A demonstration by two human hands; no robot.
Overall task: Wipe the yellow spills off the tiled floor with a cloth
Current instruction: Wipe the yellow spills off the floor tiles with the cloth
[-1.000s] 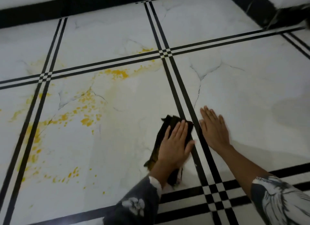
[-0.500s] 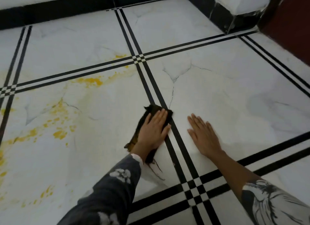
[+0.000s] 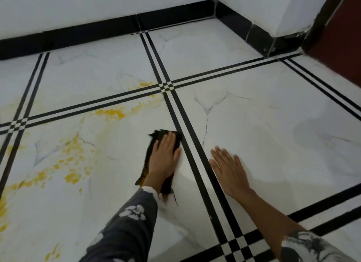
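My left hand (image 3: 163,158) presses flat on a dark cloth (image 3: 158,135) on the white marble-look tiled floor (image 3: 254,125), just left of a double black grout line. The cloth shows beyond the fingertips and beside the wrist. My right hand (image 3: 228,170) lies flat and spread on the neighbouring tile, holding nothing. Yellow spills (image 3: 74,160) are spattered across the tile to the left of the cloth, with a brighter patch (image 3: 111,112) near the far grout line and more along the left edge.
A white wall with black skirting (image 3: 117,25) runs along the far side and turns a corner at the upper right. A dark red door or panel (image 3: 340,39) stands at the far right. Black double lines (image 3: 195,158) cross the floor.
The view has lifted and swung right, showing the wall and corner. My left hand has slid the cloth forward and leftward off the black lines. My right hand stays planted.
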